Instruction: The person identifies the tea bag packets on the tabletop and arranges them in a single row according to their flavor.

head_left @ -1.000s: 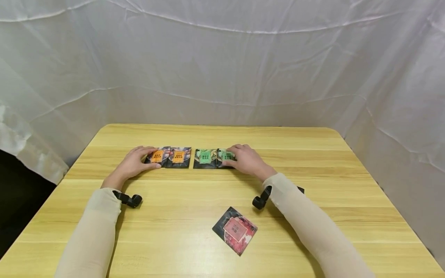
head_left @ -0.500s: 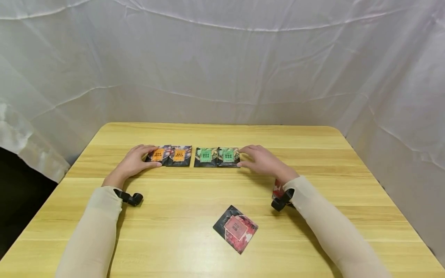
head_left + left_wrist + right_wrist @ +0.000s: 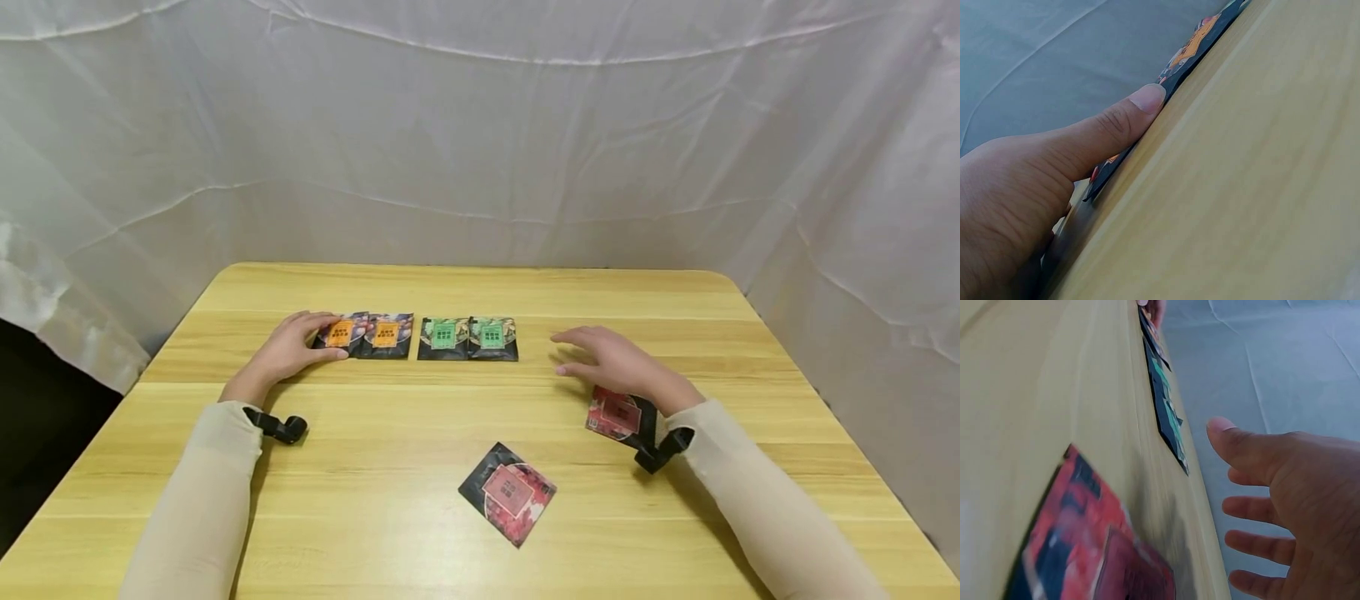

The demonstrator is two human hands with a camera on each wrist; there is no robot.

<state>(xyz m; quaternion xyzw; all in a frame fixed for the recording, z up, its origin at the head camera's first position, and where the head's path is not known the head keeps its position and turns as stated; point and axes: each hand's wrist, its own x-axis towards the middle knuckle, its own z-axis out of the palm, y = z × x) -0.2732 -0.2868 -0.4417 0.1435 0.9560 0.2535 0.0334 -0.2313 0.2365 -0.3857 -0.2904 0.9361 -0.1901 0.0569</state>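
My left hand (image 3: 288,346) rests on the left end of a row of flat sachets, over a black sachet with an orange label (image 3: 340,333). Its straight thumb lies at that sachet's near edge, its fingers at the far side. A second orange-label sachet (image 3: 386,335) overlaps the first. Farther right lie two green-label sachets, the left one (image 3: 443,337) meeting the right one (image 3: 495,337). My right hand (image 3: 611,360) hovers with spread fingers right of the row, holding nothing. Below its wrist lies a red sachet (image 3: 613,414), partly hidden by the wrist camera.
Another red sachet (image 3: 510,493) lies turned at an angle near the front middle of the wooden table (image 3: 360,500). A pale cloth curtain (image 3: 480,150) hangs behind the table and at its sides.
My right hand has let go of the right green-label sachet and moved right and toward me, uncovering the red sachet beneath the wrist. The left hand has stayed in place.
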